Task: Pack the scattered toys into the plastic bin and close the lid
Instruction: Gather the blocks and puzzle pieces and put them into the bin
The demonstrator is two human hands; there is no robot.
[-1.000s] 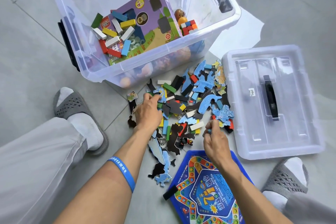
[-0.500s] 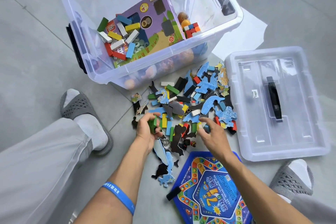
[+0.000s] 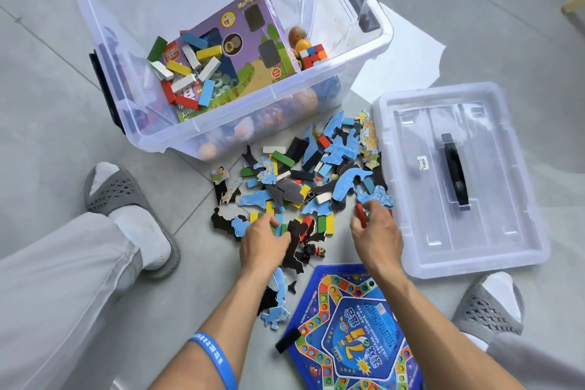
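- Head view: the clear bin (image 3: 329, 79) stands open on the floor (image 3: 47, 89). A purple box (image 3: 247, 44), colored blocks (image 3: 186, 73) and a cube (image 3: 313, 54) lie inside it.
- The lid (image 3: 506, 250) lies flat on the floor to the right of the bin.
- A pile of puzzle pieces and blocks (image 3: 310, 174) lies just in front of the bin.
- The left hand (image 3: 264, 242) rests on the pile, fingers curled over pieces.
- The right hand (image 3: 375, 234) has its fingers pinching a red block (image 3: 360, 210).
- A blue game board (image 3: 357, 336) lies below the hands.
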